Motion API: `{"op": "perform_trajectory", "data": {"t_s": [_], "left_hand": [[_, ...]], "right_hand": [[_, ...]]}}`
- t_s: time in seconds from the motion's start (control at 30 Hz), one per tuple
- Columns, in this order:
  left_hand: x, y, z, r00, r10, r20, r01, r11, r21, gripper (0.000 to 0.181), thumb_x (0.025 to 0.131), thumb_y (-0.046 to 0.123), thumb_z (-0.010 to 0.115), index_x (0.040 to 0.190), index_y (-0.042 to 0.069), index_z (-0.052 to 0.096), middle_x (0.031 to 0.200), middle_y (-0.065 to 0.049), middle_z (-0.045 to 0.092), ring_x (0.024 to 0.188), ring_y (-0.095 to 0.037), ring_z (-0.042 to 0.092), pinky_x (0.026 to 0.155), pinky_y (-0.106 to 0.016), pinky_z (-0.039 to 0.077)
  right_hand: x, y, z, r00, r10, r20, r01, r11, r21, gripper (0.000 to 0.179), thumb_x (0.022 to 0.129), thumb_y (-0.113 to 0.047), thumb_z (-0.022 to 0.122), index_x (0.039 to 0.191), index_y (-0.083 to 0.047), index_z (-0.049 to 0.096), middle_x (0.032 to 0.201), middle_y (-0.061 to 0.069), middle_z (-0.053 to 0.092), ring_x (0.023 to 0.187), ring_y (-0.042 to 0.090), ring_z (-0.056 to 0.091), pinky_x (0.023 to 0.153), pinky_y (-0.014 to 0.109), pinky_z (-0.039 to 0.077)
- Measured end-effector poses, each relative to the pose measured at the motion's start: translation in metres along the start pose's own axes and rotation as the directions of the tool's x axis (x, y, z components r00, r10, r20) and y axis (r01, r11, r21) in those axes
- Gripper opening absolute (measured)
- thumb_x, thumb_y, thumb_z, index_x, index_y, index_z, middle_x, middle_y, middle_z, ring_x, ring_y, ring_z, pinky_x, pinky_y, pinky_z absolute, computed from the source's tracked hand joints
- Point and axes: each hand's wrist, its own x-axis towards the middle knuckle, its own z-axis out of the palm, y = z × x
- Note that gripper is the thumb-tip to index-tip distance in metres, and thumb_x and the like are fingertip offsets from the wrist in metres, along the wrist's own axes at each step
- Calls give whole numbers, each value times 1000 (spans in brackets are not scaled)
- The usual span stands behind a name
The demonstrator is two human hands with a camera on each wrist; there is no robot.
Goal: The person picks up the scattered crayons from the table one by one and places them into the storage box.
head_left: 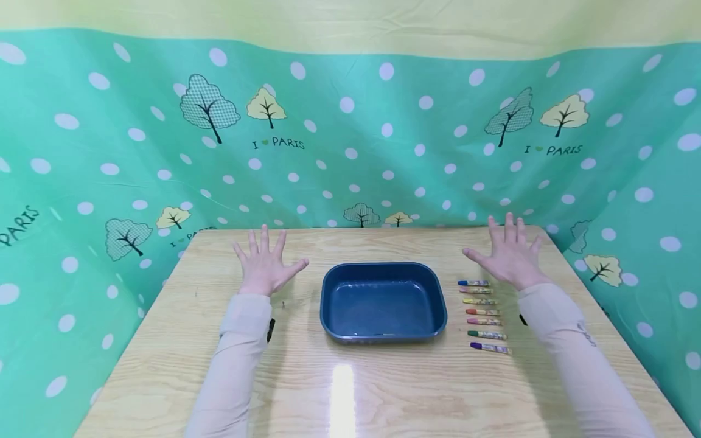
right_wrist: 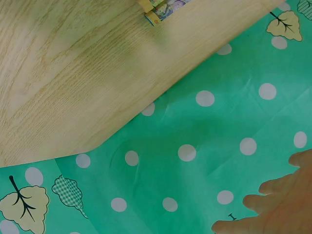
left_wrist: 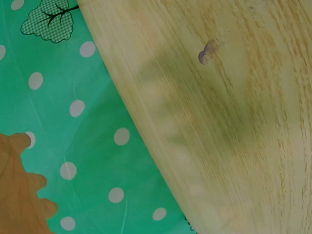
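Note:
My left hand (head_left: 265, 267) is held over the table to the left of a dark blue rectangular basin (head_left: 383, 304), fingers spread wide and holding nothing. On the far right side, my right hand (head_left: 513, 255) is also spread and holds nothing; its thumb points toward the basin. Several crayons (head_left: 482, 312) in printed paper wrappers lie in a column between the basin and my right arm, their coloured tips facing left. In the right wrist view, crayon ends (right_wrist: 165, 9) show at the top edge and my right fingers at the lower right.
The light wood-grain table (head_left: 164, 365) has a green curtain (head_left: 350, 152) with white dots and trees behind it and on both sides. A bright light reflection lies near the front. A dark mark (left_wrist: 208, 52) shows on the wood in the left wrist view.

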Motion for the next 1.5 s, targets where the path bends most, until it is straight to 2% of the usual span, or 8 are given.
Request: {"op": "perform_trajectory", "data": {"t_s": [0.33,0.6,0.8,1.1,1.2,1.3,1.4,1.5], "left_hand": [[2,2,-7,999,31,23,-30,998,-52,90,80,75,32,148,18,14,152,-21,-2,137,-46,-9,104,-70,-9],[-6,13,-24,996,92,18,-90,991,-103,86,82,68,40,148,17,18,153,-20,3,139,-43,-3,108,-65,-8],[-18,21,-33,988,156,14,-153,980,-124,83,84,63,43,146,12,23,152,-19,12,138,-41,11,113,-59,4],[-43,28,-38,976,217,-29,-218,951,-219,71,87,49,50,143,9,31,145,-18,34,133,-38,29,109,-54,26],[-52,29,-37,979,197,-44,-201,933,-298,66,88,45,52,142,11,34,143,-16,38,130,-38,34,105,-56,32],[-58,31,-35,984,167,-62,-178,903,-392,60,88,40,54,139,12,39,140,-14,43,128,-37,39,103,-55,35],[-62,32,-32,987,144,-66,-158,853,-497,52,89,35,55,134,12,46,136,-13,48,126,-34,42,103,-52,37],[-66,34,-26,990,132,-56,-139,789,-598,45,89,30,56,130,12,52,133,-12,51,124,-33,45,101,-50,40]], "right_hand": [[1,-5,0,999,-41,27,39,998,49,98,83,-71,34,147,-6,-3,148,24,-21,135,46,-17,98,75,-6],[-9,-10,-9,991,-129,-30,131,986,101,90,87,-63,37,148,-6,3,151,26,-6,137,44,-6,103,71,3],[-22,-18,-9,976,-197,-99,208,969,130,83,89,-57,43,145,-1,18,150,26,14,137,44,10,106,66,14],[-43,-30,0,971,-201,-132,226,951,213,75,90,-49,49,142,0,28,145,26,27,130,47,24,103,65,24],[-50,-31,5,967,-203,-154,237,939,251,69,91,-44,50,139,3,33,142,28,32,128,48,28,101,65,26],[-55,-31,9,965,-199,-170,241,929,282,65,92,-41,50,136,4,36,139,28,35,126,47,31,99,64,28],[-59,-29,13,966,-190,-175,237,921,309,61,93,-40,49,135,4,39,137,27,38,125,46,33,99,63,29],[-63,-26,16,969,-179,-169,227,916,331,59,93,-39,48,134,3,40,136,27,40,124,46,35,98,63,31]]}}
